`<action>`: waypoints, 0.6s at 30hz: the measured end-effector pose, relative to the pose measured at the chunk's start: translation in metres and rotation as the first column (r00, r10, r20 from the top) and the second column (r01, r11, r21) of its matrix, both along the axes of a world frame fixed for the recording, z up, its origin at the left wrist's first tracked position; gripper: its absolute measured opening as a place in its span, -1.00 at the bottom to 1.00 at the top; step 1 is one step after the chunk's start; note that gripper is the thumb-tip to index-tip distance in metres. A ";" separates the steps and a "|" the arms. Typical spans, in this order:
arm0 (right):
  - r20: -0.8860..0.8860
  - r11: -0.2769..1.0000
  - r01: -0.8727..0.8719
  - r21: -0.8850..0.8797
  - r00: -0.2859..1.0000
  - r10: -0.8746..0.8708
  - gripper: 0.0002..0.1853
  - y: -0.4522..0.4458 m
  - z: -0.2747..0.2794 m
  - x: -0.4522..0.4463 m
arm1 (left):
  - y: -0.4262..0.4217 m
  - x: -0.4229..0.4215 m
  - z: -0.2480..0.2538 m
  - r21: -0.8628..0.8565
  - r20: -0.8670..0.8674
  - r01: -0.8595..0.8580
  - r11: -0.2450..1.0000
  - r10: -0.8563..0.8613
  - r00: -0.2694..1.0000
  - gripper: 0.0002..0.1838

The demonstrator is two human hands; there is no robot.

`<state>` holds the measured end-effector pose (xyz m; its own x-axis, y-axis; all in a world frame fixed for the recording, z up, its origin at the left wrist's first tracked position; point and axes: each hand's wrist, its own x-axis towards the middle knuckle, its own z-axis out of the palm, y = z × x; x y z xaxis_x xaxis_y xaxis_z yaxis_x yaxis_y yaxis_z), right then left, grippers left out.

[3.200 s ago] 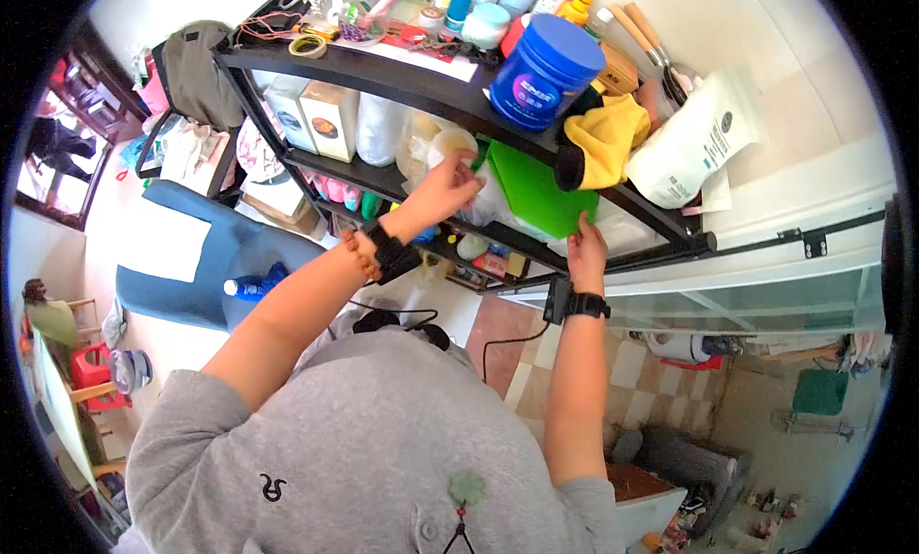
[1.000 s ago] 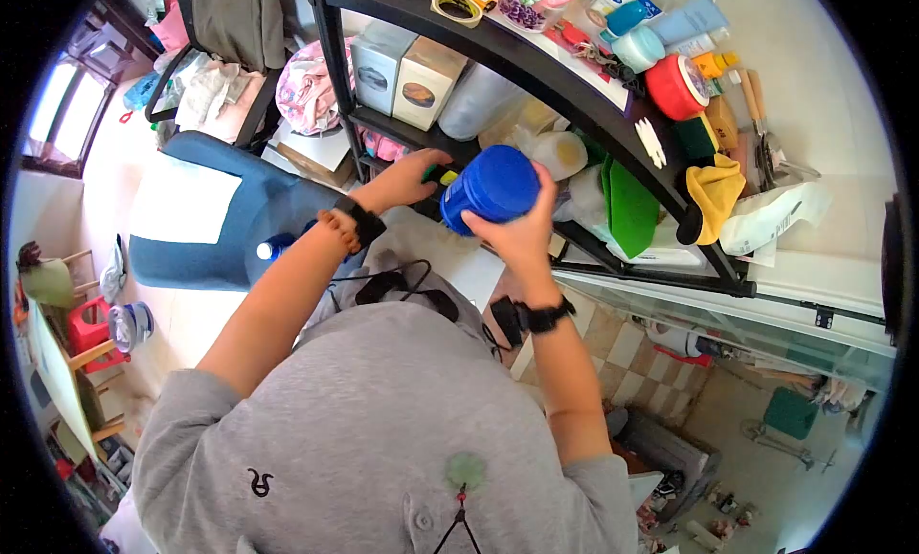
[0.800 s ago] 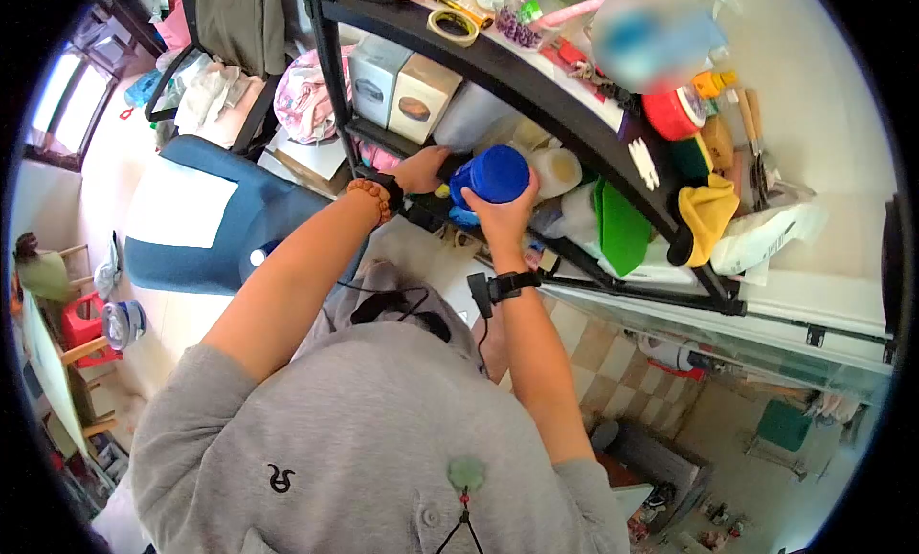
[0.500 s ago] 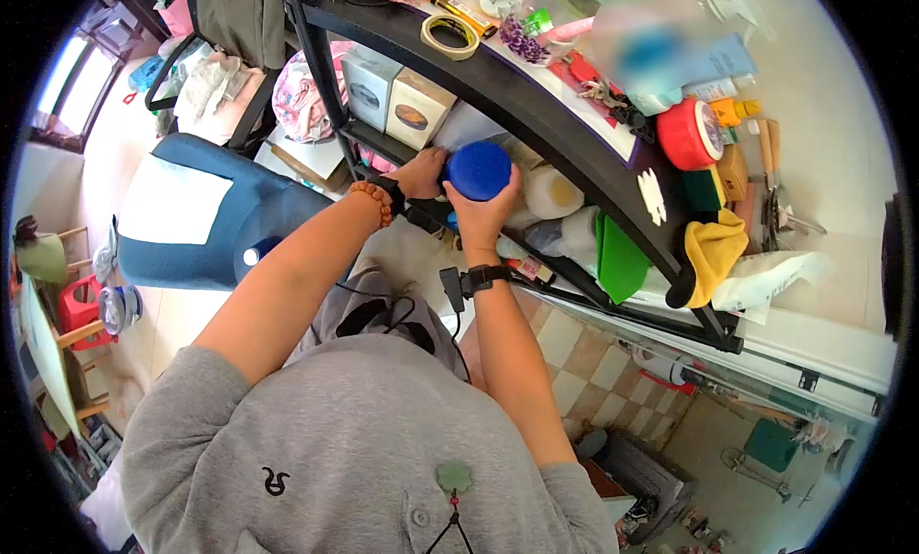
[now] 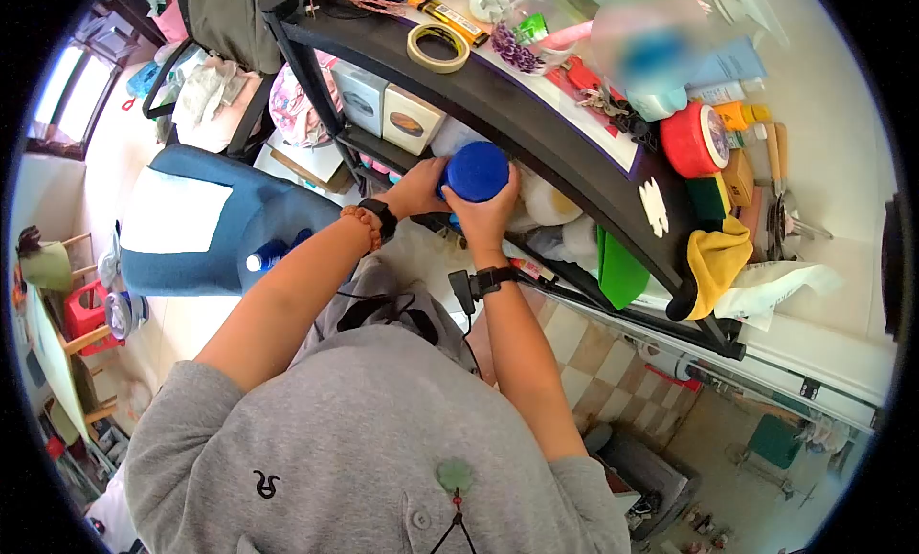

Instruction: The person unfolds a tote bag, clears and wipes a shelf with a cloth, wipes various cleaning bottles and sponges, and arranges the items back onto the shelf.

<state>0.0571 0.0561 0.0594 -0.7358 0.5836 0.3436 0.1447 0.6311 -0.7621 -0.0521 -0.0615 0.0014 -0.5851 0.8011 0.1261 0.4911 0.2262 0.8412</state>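
Looking down past a grey shirt [image 5: 354, 449], two bare hands meet at a blue tub [image 5: 479, 171], beside the near edge of a black shelf [image 5: 546, 119]. The tub's round lid faces up toward the viewer; its long axis runs roughly upright, away below the lid. Whether its base rests on anything is hidden. The right hand [image 5: 486, 212] has its fingers clamped around the tub's near side. The left hand [image 5: 418, 188] touches its left side; its fingertips are hidden, so I cannot tell how closed they are. Left of the shelf stands a blue chair [image 5: 278, 205]. On the shelf's lower tier sit two boxes [image 5: 412, 116]; on its top lie a tape roll [image 5: 414, 52] and, farther right, a red container [image 5: 685, 140].
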 end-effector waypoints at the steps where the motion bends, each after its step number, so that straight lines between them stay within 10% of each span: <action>1: -0.005 1.000 0.004 0.028 1.000 -0.004 0.13 0.000 -0.002 0.002 | -0.003 -0.001 -0.007 0.060 -0.015 0.015 0.998 -0.014 1.000 -0.11; 5: -0.002 0.989 -0.087 0.120 0.996 0.088 0.11 -0.005 0.011 0.028 | -0.004 0.013 0.033 0.264 -0.236 0.074 0.962 -0.010 0.972 -0.14; 15: -0.005 0.918 -0.397 0.006 0.918 0.397 0.02 -0.001 0.167 0.105 | -0.028 0.080 0.140 0.237 0.038 0.018 0.971 -0.028 0.999 0.02; 18: -0.207 0.923 -0.137 0.360 0.953 0.223 -0.18 0.037 0.238 0.138 | -0.032 0.086 0.183 0.260 -0.118 0.111 0.959 -0.082 0.990 0.04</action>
